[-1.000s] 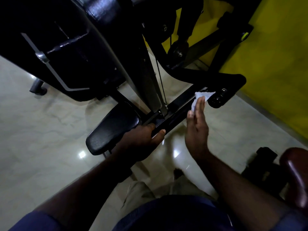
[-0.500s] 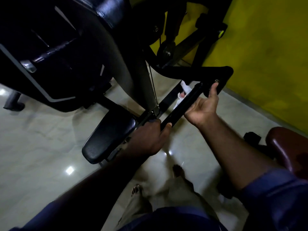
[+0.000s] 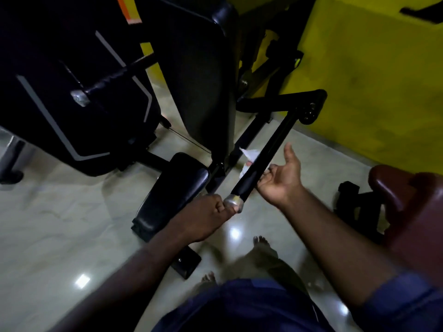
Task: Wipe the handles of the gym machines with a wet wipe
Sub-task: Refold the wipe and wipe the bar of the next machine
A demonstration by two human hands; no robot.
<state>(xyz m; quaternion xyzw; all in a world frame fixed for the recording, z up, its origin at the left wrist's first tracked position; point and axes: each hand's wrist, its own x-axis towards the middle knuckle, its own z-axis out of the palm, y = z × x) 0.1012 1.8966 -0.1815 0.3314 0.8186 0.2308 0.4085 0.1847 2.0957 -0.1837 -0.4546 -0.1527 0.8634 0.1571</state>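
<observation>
1. The floor is pale and glossy and lies below both hands.
2. The black machine stands beyond the fingers, up and to the left.
3. A maroon seat sits well to the right of the right fingers.
4. A black pad lies just left of the left fingers.
5. The handle is a black bar that slants from the left fingers up and away to the right.
6. The left hand has its fingers closed tight round the handle's near end.
7. The right hand is palm-up. Its fingers curl under the handle and hold the wipe, and the thumb is raised clear.
8. The wipe is white and pokes out just past the right fingers on the handle's far side.
9. A silver cap shows at the left fingertips.
</observation>
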